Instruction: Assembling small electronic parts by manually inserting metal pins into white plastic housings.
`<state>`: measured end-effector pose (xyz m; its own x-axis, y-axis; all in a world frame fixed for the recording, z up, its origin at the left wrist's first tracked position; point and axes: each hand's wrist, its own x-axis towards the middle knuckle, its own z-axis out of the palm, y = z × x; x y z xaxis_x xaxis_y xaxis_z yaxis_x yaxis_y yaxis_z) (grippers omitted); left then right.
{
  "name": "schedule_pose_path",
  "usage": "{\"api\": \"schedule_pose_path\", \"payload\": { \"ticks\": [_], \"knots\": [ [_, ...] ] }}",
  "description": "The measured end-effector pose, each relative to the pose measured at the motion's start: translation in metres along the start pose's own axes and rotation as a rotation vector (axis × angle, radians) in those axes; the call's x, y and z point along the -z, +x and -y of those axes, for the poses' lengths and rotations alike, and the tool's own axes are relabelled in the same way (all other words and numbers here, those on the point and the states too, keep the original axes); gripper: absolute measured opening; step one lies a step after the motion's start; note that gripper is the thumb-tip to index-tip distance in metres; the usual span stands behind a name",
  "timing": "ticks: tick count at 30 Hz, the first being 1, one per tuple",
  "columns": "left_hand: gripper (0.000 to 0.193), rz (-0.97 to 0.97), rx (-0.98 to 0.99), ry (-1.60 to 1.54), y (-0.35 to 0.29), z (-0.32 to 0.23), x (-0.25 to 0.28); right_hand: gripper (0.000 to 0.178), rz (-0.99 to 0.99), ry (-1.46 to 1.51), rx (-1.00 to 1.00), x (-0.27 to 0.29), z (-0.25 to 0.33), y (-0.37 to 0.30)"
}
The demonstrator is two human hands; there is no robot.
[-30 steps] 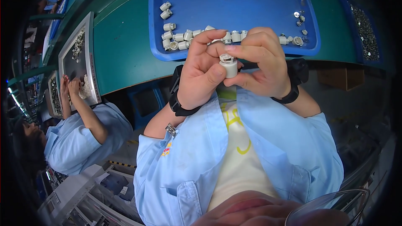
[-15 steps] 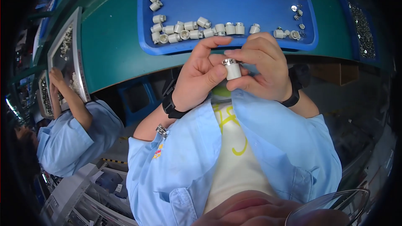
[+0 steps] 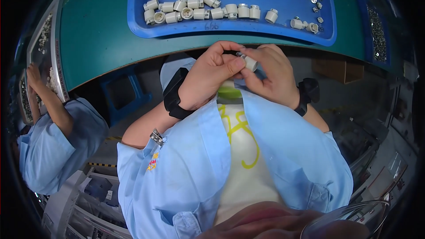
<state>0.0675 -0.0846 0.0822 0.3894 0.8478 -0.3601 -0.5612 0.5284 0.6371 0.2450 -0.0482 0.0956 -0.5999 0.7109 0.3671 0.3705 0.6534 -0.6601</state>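
A small white cylindrical part with a metal end is held between my two hands, in front of my chest, just short of the table edge. My left hand pinches it with thumb and forefinger at its metal end. From the other side, my right hand closes on it, its fingertips over the metal top and its thumb by the white body. The fingers hide much of the metal end. Beyond my hands lies a blue tray, with several similar white parts along its near side.
Small metal pieces lie at the tray's right end. A dark-blue tray of metal bits stands farther right on the green table. At left, a co-worker reaches into a framed tray. A blue stool stands below the table.
The white part has tilted, its metal end now turned toward my left fingers. My right fingers have closed over its top. The whole view has shifted, with the tray appearing higher.
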Motion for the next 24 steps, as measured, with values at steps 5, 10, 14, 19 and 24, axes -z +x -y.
{"api": "schedule_pose_path", "payload": {
  "ticks": [5, 10, 14, 19, 24],
  "knots": [
    [0.033, -0.040, 0.044, 0.227, 0.004, 0.010, 0.036, 0.033, -0.015, 0.042, -0.322, -0.029, 0.000, -0.004],
    [0.035, -0.013, 0.031, 0.398, 0.008, 0.016, 0.066, 0.027, 0.011, -0.130, -0.387, -0.057, -0.010, 0.001],
    [0.035, -0.022, 0.078, 0.469, 0.012, 0.012, 0.089, 0.029, 0.024, -0.344, -0.244, -0.077, -0.021, 0.011],
    [0.033, 0.010, 0.042, 0.439, 0.019, 0.013, 0.119, 0.030, 0.022, -0.414, -0.237, -0.106, -0.026, 0.022],
    [0.030, 0.064, 0.048, 0.411, 0.028, 0.015, 0.145, 0.028, 0.114, -0.601, -0.292, -0.129, -0.026, 0.034]
  ]
}}
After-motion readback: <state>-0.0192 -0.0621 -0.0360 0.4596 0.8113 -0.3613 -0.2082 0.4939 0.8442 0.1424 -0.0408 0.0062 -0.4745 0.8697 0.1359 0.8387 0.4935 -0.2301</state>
